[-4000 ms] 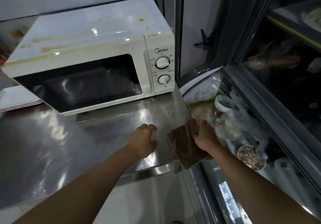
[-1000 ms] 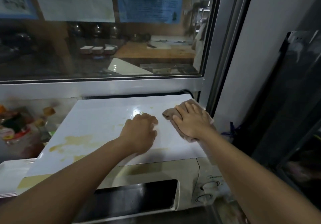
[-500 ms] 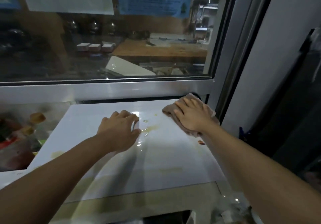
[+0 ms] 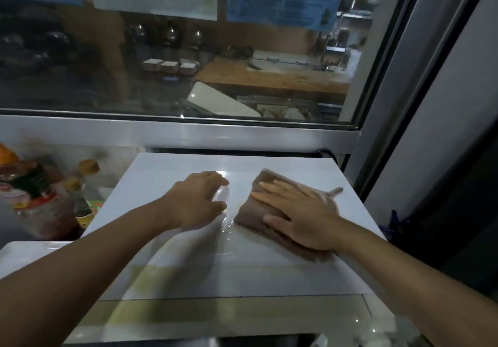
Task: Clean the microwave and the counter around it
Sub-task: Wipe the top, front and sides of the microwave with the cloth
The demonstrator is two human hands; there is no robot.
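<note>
Brown cloth (image 4: 272,213) lies spread on the white top of the microwave (image 4: 188,274), toward its right edge and about midway between back and front. The right hand (image 4: 301,216) presses flat on it, fingers straight and spread, so the cloth is pushed rather than gripped. The left hand (image 4: 200,202) rests on the top just beside the cloth, near the middle, fingers loosely bent and holding nothing; it looks to be steadying the microwave. Between the two hands a wet streak (image 4: 227,212) shines. Judging by this, the wiping of the top is under way but not finished: the back part looks clean, while a pale yellowish smear (image 4: 151,271) lies left of centre nearer the front, and a yellowish band (image 4: 215,311) runs along the front edge. The door and sides are out of view, and the counter is hidden, so that work cannot be judged. Bottles (image 4: 80,185) stand off the left edge.
</note>
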